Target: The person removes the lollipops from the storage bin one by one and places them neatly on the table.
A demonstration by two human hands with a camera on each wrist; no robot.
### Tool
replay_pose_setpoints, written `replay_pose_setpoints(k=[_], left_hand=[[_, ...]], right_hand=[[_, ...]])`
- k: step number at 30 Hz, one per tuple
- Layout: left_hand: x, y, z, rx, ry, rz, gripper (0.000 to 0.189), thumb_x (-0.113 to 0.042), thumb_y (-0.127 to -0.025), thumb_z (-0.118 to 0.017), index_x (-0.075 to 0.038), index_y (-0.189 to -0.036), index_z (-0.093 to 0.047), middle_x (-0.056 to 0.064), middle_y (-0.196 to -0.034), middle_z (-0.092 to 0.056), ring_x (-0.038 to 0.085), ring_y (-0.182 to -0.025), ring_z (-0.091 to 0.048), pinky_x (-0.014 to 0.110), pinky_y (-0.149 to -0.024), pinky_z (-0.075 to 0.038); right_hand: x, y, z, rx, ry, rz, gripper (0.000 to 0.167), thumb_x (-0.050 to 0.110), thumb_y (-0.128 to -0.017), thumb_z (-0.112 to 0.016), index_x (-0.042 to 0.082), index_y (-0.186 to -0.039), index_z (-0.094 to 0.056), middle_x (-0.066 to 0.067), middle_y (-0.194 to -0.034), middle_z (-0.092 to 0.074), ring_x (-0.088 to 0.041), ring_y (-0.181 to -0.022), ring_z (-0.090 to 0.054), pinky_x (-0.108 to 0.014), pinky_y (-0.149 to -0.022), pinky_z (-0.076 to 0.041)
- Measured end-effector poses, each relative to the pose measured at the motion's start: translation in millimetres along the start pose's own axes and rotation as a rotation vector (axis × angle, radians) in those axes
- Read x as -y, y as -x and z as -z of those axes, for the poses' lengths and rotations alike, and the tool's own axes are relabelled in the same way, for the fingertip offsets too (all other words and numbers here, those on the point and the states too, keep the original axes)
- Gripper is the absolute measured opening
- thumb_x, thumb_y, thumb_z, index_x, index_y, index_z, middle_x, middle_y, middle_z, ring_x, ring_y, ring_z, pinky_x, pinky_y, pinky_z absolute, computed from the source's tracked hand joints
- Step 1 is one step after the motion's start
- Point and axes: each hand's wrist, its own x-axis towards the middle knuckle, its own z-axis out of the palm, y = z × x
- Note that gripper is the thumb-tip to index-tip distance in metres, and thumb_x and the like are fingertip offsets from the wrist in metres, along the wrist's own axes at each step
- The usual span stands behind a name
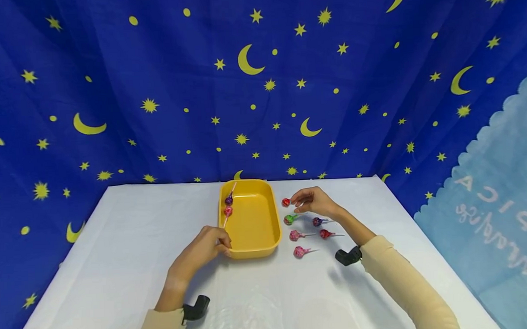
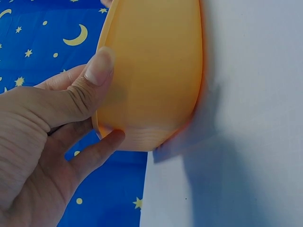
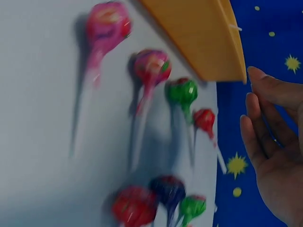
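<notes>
At its near left corner, a yellow plastic tray (image 1: pixel 253 219) is gripped by my left hand (image 1: pixel 204 247). In the left wrist view, the thumb (image 2: pixel 98 66) lies over the rim and other fingers press the outside wall. Along the tray's left side lie a purple lollipop (image 1: pixel 228 200) and a pink lollipop (image 1: pixel 228 211). My right hand (image 1: pixel 314 201) hovers right of the tray, fingers loosely bent, holding nothing. Nearest it is a red lollipop (image 1: pixel 286 202); a green lollipop (image 1: pixel 289 219) lies just below. In the right wrist view, another green lollipop (image 3: pixel 193 206) shows, hidden in the head view.
Closer to me on the white table (image 1: pixel 118 269) lie two pink lollipops, one farther (image 1: pixel 295 235) and one nearer (image 1: pixel 300 252), a red lollipop (image 1: pixel 326 234) and a dark blue lollipop (image 1: pixel 317 221). Behind hangs a blue star-and-moon curtain (image 1: pixel 176 80).
</notes>
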Motion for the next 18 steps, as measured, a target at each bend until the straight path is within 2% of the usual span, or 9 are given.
replay_pose_setpoints(k=[5,8,11,14,18], left_hand=[[-0.4,-0.5,3.8,0.002,-0.007,0.042,0.011,-0.003,-0.078,-0.078,-0.011,-0.074,-0.072,-0.004,-0.077,-0.067,0.007,-0.075,-0.058,0.025,-0.07,-0.053],[-1.0,-0.4,4.8,0.0,-0.004,0.053,0.011,-0.003,-0.078,-0.078,-0.011,-0.074,-0.072,-0.005,-0.078,-0.067,0.008,-0.076,-0.058,0.027,-0.072,-0.053],[-0.7,0.3,4.4,-0.011,-0.003,0.041,0.011,-0.003,-0.077,-0.078,-0.012,-0.072,-0.072,-0.006,-0.077,-0.067,0.008,-0.077,-0.058,0.029,-0.074,-0.053],[1.0,1.1,2.2,-0.014,-0.002,0.02,0.012,-0.004,-0.076,-0.079,-0.012,-0.072,-0.071,-0.006,-0.077,-0.067,0.007,-0.076,-0.058,0.029,-0.073,-0.053],[1.9,2.5,-2.4,-0.008,0.012,0.009,0.01,-0.005,-0.076,-0.079,-0.012,-0.073,-0.072,-0.006,-0.077,-0.067,0.005,-0.074,-0.058,0.025,-0.07,-0.053]], right_hand=[[13.0,-27.2,-12.3,0.001,-0.023,0.018,0.031,-0.001,-0.082,-0.075,-0.008,-0.111,-0.066,-0.029,-0.109,-0.066,-0.021,-0.088,-0.066,-0.024,-0.08,-0.056],[21.0,-41.0,-18.8,-0.001,-0.009,0.018,0.029,-0.002,-0.082,-0.075,-0.005,-0.11,-0.068,-0.027,-0.107,-0.067,-0.021,-0.086,-0.067,-0.033,-0.079,-0.058],[29.5,-52.9,-25.9,0.003,0.007,0.018,0.028,-0.003,-0.083,-0.074,-0.004,-0.11,-0.068,-0.026,-0.109,-0.067,-0.02,-0.085,-0.067,-0.035,-0.078,-0.059],[37.3,-62.1,-34.4,0.029,-0.002,0.011,0.028,-0.005,-0.083,-0.072,-0.005,-0.111,-0.068,-0.029,-0.112,-0.066,-0.018,-0.087,-0.068,-0.03,-0.079,-0.058],[43.7,-70.8,-46.7,0.074,-0.028,0.013,0.027,-0.009,-0.083,-0.07,-0.005,-0.11,-0.068,-0.031,-0.111,-0.065,-0.017,-0.086,-0.068,-0.029,-0.08,-0.058]])
